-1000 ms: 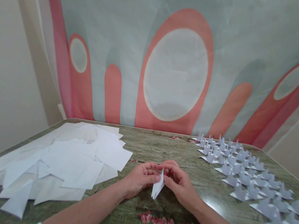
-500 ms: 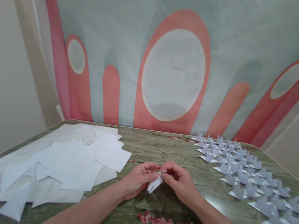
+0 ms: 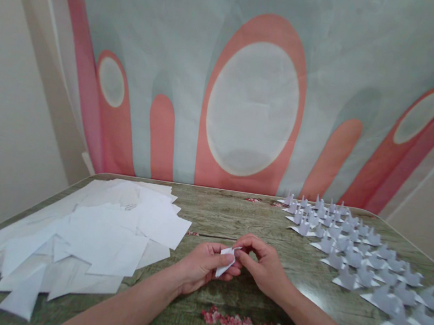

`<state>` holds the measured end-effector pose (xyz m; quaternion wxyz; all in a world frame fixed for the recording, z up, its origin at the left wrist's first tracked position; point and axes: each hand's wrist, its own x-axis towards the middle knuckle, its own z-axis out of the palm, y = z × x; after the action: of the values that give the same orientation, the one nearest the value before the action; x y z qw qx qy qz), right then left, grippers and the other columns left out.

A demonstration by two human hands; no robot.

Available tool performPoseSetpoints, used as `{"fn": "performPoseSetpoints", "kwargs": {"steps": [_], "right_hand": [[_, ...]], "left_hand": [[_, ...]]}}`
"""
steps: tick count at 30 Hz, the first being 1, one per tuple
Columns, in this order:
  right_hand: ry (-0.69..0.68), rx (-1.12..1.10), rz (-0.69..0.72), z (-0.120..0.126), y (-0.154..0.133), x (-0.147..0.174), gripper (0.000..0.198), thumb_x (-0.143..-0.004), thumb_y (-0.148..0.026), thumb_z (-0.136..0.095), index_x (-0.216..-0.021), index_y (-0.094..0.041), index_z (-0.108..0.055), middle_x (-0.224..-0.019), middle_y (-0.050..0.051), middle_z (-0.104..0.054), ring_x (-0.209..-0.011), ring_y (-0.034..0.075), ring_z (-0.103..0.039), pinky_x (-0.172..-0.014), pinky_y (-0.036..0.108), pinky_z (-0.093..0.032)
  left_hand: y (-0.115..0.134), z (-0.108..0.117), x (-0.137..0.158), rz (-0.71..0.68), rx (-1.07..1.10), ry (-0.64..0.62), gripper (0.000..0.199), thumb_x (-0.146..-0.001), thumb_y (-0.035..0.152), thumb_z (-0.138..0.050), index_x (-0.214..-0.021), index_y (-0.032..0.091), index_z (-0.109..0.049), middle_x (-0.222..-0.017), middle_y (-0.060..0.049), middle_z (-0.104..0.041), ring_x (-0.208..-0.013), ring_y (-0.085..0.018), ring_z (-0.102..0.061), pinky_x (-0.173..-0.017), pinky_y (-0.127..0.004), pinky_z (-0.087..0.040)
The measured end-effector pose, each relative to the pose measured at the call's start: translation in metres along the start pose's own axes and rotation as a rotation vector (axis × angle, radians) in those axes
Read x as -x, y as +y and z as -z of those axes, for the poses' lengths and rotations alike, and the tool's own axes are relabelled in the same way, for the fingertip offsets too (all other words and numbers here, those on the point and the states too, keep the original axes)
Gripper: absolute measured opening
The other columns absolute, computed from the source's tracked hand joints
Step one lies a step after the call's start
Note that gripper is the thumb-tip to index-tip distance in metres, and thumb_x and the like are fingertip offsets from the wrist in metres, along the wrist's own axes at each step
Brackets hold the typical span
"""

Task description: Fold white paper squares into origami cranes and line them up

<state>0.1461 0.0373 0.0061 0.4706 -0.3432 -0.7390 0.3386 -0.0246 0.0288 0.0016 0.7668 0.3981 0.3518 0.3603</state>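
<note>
A small white folded paper figure [image 3: 225,262] is held above the middle of the table, between both hands. My left hand [image 3: 203,265] grips its body, thumb on the near face and fingers behind it. With thumb and forefinger, my right hand [image 3: 260,262] pinches the thin upper tip of the paper. Part of the figure is covered by the fingers, so its full shape cannot be made out.
Loose white paper sheets [image 3: 111,239] lie in a spread pile on the left. Rows of folded white paper birds [image 3: 351,257] stand on the right. The wood-patterned table [image 3: 216,213] meets a printed backdrop [image 3: 200,42] at its far edge.
My left fingers have shifted down and now wrap behind the paper body, with the thumb over it. My right hand stays at the tip, nearly unmoved.
</note>
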Motion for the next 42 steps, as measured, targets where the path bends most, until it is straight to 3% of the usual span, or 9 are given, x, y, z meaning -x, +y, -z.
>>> {"fn": "performPoseSetpoints", "kwargs": {"steps": [6,12,16,22,31,42], "right_hand": [[-0.102,0.018,0.039,0.007,0.002,-0.004,0.004,-0.079,-0.019,-0.056,-0.08,-0.018,-0.06,-0.075,0.001,-0.055,-0.07,0.013,-0.05,-0.066,0.025,-0.04],[-0.264,-0.067,-0.042,0.012,0.01,-0.004,0.006,-0.08,-0.022,-0.055,-0.084,-0.018,-0.057,-0.077,0.0,-0.054,-0.071,0.012,-0.05,-0.067,0.025,-0.04],[-0.302,-0.08,-0.045,0.015,0.007,-0.004,0.006,-0.081,-0.024,-0.055,-0.082,-0.018,-0.055,-0.076,-0.001,-0.054,-0.07,0.012,-0.049,-0.067,0.024,-0.04],[-0.266,-0.103,-0.046,0.015,0.007,-0.006,0.014,-0.08,-0.031,-0.056,-0.079,-0.017,-0.056,-0.076,0.0,-0.054,-0.07,0.012,-0.05,-0.067,0.025,-0.041],[-0.2,-0.24,-0.238,0.008,0.007,-0.005,0.021,-0.074,-0.036,-0.061,-0.071,-0.016,-0.057,-0.065,-0.002,-0.055,-0.061,0.011,-0.049,-0.059,0.024,-0.039],[-0.065,-0.473,-0.485,0.002,0.004,-0.002,0.013,-0.062,-0.023,-0.064,-0.056,-0.015,-0.055,-0.054,-0.004,-0.054,-0.054,0.01,-0.045,-0.058,0.024,-0.032]], "left_hand": [[0.002,-0.001,0.001,0.008,-0.031,0.017,0.028,-0.067,0.028,-0.073,-0.084,0.009,-0.062,-0.079,-0.007,-0.067,-0.063,-0.009,-0.062,-0.057,-0.017,-0.047],[0.002,0.0,0.002,0.015,-0.035,-0.025,0.027,-0.065,0.025,-0.074,-0.083,0.009,-0.062,-0.08,-0.008,-0.068,-0.063,-0.011,-0.063,-0.058,-0.019,-0.048],[0.001,-0.001,0.001,0.007,-0.045,-0.024,0.027,-0.064,0.024,-0.075,-0.082,0.009,-0.062,-0.079,-0.008,-0.068,-0.064,-0.012,-0.064,-0.058,-0.019,-0.048],[0.0,-0.003,0.002,-0.026,-0.063,0.037,0.028,-0.063,0.027,-0.075,-0.08,0.009,-0.062,-0.078,-0.008,-0.068,-0.064,-0.013,-0.064,-0.06,-0.021,-0.048],[-0.002,-0.005,0.001,-0.046,-0.102,0.079,0.031,-0.06,0.031,-0.076,-0.077,0.01,-0.061,-0.074,-0.007,-0.068,-0.062,-0.013,-0.064,-0.058,-0.022,-0.047],[-0.003,-0.007,0.002,-0.083,-0.174,0.079,0.035,-0.061,0.036,-0.074,-0.078,0.007,-0.061,-0.075,-0.009,-0.068,-0.061,-0.014,-0.063,-0.059,-0.024,-0.048]]}}
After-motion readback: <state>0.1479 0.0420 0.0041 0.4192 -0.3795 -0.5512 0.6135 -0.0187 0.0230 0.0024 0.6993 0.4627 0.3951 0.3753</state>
